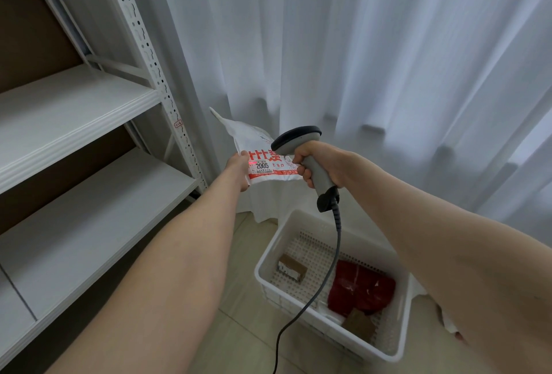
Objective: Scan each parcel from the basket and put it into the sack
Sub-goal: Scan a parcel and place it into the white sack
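**White parcel held up to the scanner above the basket**

A white metal shelving unit [74, 110] with bare white boards is seen along the left side. Just right of it, a white parcel [254, 143] with red print is held up in the air in front of the curtain [358, 45], above and to the left of the basket. Its lower left edge is gripped by the left hand [240, 170]; the thumb is laid on the printed face, while the fingers are hidden behind the bag, so their spread cannot be told. A small red glow is seen on the print just beside that hand. The parcel's right edge is overlapped by a grey scanner [301, 146], whose dark head is pointed at the print. The handle is clasped by the right hand [316, 164], all fingers curled round it. A grey cable [327, 278] is hung from the handle down past the basket's front. Lower right, a white perforated basket [268, 260] is set on the tiled floor [239, 299]; inside it a small cardboard box [292, 267], a red parcel [361, 290] and a brown parcel [360, 324] are seen lying
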The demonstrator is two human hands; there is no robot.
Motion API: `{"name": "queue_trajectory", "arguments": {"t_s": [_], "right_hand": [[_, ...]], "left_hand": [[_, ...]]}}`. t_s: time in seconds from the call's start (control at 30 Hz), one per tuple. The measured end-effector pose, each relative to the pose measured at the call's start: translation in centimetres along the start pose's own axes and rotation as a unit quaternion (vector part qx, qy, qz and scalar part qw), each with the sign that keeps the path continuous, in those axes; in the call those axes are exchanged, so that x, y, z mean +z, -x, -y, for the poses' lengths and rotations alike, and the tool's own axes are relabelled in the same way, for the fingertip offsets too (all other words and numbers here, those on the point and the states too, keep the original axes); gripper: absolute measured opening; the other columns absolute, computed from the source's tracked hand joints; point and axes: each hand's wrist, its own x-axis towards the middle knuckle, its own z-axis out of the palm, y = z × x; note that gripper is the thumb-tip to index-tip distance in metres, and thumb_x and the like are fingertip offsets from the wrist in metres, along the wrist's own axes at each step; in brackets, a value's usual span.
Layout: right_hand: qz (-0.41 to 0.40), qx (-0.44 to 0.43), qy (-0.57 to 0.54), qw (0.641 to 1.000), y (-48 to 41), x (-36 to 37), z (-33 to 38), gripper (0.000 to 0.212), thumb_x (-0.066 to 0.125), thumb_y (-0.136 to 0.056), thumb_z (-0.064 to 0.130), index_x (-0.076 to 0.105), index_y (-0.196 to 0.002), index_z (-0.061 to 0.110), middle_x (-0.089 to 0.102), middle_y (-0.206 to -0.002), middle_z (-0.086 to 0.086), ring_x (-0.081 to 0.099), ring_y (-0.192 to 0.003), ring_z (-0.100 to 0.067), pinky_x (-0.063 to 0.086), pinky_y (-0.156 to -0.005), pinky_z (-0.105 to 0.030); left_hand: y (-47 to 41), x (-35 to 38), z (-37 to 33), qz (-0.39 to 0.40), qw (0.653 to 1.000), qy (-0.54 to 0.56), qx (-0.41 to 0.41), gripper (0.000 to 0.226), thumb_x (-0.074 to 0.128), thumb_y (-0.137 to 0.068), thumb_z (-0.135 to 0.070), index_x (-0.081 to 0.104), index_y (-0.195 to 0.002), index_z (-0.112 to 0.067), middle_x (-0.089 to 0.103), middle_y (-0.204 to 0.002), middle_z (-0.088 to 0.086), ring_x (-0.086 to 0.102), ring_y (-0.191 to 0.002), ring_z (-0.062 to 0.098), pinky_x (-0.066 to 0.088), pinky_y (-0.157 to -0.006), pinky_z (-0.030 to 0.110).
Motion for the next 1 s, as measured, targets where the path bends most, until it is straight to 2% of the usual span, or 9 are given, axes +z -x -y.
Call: {"name": "queue_trajectory", "arguments": {"t_s": [0.13,0.33,0.57,0.67,0.8,0.93,1.0], "right_hand": [[-0.004,0.004,-0.004,1.0,-0.1,0.0,0.1,0.026,0.053,-0.086,0.012,0.058,-0.109,0.003,0.055,-0.065,-0.003,0.046,-0.047,-0.009,0.045,-0.046,-0.019],[-0.006,0.007,0.0,1.0,-0.4,0.6,0.3,0.028,0.053,-0.086,0.011,0.058,-0.112,0.003,0.055,-0.067,-0.003,0.046,-0.048,-0.009,0.045,-0.046,-0.018],[-0.015,0.003,-0.002,1.0,-0.9,1.9,0.5,0.024,0.053,-0.085,0.011,0.058,-0.108,0.004,0.054,-0.066,-0.004,0.046,-0.048,-0.01,0.046,-0.046,-0.019],[-0.022,0.002,-0.012,1.0,-1.4,2.7,0.2,0.023,0.053,-0.086,0.011,0.057,-0.107,0.004,0.054,-0.065,-0.004,0.046,-0.047,-0.009,0.046,-0.046,-0.019],[-0.013,0.007,-0.035,0.999,-2.1,3.8,-0.8,0.021,0.053,-0.088,0.012,0.056,-0.108,0.005,0.056,-0.064,-0.004,0.046,-0.046,-0.009,0.046,-0.045,-0.02],[-0.032,0.001,-0.076,0.997,-3.0,5.2,-2.6,0.016,0.053,-0.09,0.011,0.054,-0.105,0.005,0.058,-0.064,-0.005,0.047,-0.047,-0.01,0.045,-0.045,-0.02],[-0.048,-0.001,-0.106,0.993,-3.2,5.9,-3.6,0.012,0.054,-0.089,0.009,0.053,-0.1,0.006,0.058,-0.064,-0.006,0.048,-0.049,-0.011,0.046,-0.046,-0.021]], "left_hand": [[-0.5,-0.2,0.1,0.003,1.0,0.002,-0.001,0.022,0.043,-0.101,-0.033,0.057,-0.112,-0.02,0.065,-0.089,0.002,0.068,-0.09,0.021,0.056,-0.076,0.029],[-0.6,-0.7,0.0,0.006,1.0,0.009,-0.002,0.021,0.043,-0.101,-0.033,0.056,-0.109,-0.019,0.064,-0.087,0.002,0.066,-0.076,0.018,0.054,-0.066,0.026],[-0.9,-1.8,-0.2,0.011,1.0,0.013,-0.001,0.019,0.042,-0.101,-0.032,0.055,-0.106,-0.018,0.063,-0.082,0.003,0.065,-0.073,0.018,0.054,-0.061,0.026],[-1.3,-2.5,-0.1,0.015,1.0,0.01,-0.002,0.021,0.043,-0.101,-0.032,0.056,-0.109,-0.018,0.064,-0.084,0.003,0.066,-0.075,0.019,0.055,-0.069,0.028],[-1.7,-3.5,0.2,0.021,1.0,0.003,0.002,0.02,0.043,-0.101,-0.03,0.056,-0.108,-0.017,0.064,-0.083,0.003,0.066,-0.075,0.019,0.056,-0.07,0.03],[-1.7,-5.6,1.2,0.028,0.999,-0.015,0.016,0.023,0.045,-0.101,-0.027,0.058,-0.114,-0.013,0.069,-0.096,0.007,0.069,-0.09,0.025,0.057,-0.084,0.04],[-1.5,-7.1,1.9,0.029,0.998,-0.036,0.031,0.024,0.044,-0.101,-0.023,0.057,-0.117,-0.011,0.068,-0.098,0.009,0.068,-0.092,0.027,0.056,-0.086,0.044]]}}
